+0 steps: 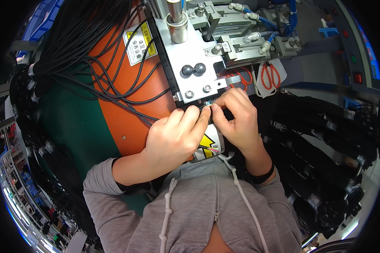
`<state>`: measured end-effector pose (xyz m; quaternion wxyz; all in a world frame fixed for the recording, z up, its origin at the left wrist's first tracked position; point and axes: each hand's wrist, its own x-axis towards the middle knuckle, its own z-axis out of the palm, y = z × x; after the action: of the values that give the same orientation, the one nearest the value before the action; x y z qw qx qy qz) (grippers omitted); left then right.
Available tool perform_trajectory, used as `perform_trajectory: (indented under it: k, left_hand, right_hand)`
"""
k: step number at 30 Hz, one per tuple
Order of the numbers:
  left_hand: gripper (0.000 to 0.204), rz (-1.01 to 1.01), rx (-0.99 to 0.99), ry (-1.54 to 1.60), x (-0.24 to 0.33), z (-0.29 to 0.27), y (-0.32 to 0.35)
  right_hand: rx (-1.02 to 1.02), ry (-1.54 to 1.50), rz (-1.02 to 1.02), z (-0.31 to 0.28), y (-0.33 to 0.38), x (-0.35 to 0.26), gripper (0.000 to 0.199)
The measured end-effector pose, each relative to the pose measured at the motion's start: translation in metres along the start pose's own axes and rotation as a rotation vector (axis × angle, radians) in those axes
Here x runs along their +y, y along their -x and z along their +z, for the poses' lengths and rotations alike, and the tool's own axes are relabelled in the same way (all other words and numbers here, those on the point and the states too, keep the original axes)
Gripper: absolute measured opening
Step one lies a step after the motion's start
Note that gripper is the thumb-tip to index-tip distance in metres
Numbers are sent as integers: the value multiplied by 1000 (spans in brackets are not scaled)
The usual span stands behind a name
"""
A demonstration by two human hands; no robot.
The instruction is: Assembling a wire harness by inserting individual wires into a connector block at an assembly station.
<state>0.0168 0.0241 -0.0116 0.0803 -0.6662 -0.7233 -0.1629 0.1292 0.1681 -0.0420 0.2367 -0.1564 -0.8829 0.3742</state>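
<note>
Grey hooded top (207, 202) fills the lower edge. Left hand (173, 139) and right hand (236, 116) meet fingertip to fingertip, both pinching a thin black cable end (207, 107) just below the lower edge of the metal machine plate (190, 55). Black cables (114, 80) drape over the orange housing (131, 114).

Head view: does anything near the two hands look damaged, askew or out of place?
Nothing stands out. The left hand and right hand pinch a thin black cable end just below the grey metal machine plate. Loose black cables trail across the orange cover, and red-handled scissors hang behind.
</note>
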Motion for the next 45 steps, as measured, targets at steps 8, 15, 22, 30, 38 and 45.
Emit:
perform_trajectory:
  k: [8,15,22,30,38,45]
  left_hand:
    - [33,2,10,29,-4,1,-6]
    - [33,-21,80,93,-7,4,-4]
    - [27,-57,3,-17,2,-11,3]
    - [26,-168,-66,-49,1,-18,3]
    - [19,55,280,183,-4,-8,-7]
    - [18,-67,300,328,-7,-5,-4]
  right_hand:
    - [87,-305,222,14,5,12,9]
    - [108,-256,47,13,0,7,8]
    - [104,-184,89,9,3,12,13]
    - [-125,-452,-317,-13,-1,0,19]
    - [211,-741,-125,1,6,-17,22]
    - [372,-152,-352,-2,-3,-23,22]
